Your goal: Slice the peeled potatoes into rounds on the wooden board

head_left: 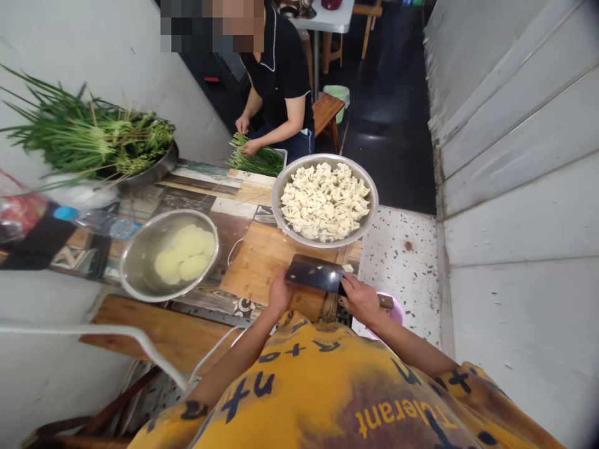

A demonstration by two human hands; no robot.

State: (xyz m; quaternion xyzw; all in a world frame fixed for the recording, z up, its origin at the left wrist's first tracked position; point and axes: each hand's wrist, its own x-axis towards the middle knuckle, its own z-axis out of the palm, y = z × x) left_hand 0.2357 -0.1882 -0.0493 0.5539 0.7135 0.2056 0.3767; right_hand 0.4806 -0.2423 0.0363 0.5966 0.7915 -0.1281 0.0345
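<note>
A wide dark cleaver (314,273) lies across above the wooden cutting board (250,265). My right hand (361,300) is closed on it where the blade meets the wooden handle. At the blade's other end is my left hand (279,292), over the board's near part; its fingers are partly hidden, and I cannot tell whether they grip the blade. Small pale pieces lie by the cleaver's far edge. Just beyond the board stands a metal bowl full of cauliflower florets (325,201). Left of the board, a metal bowl (128,265) holds peeled potatoes (185,252) in liquid.
Across the table (224,227) a person in a black shirt (287,62) handles green stalks (262,161). A basin of long greens (107,140) and a plastic bottle (105,223) are at the left. A pink container (397,310) is beside my right wrist; a white wall (519,187) rises right.
</note>
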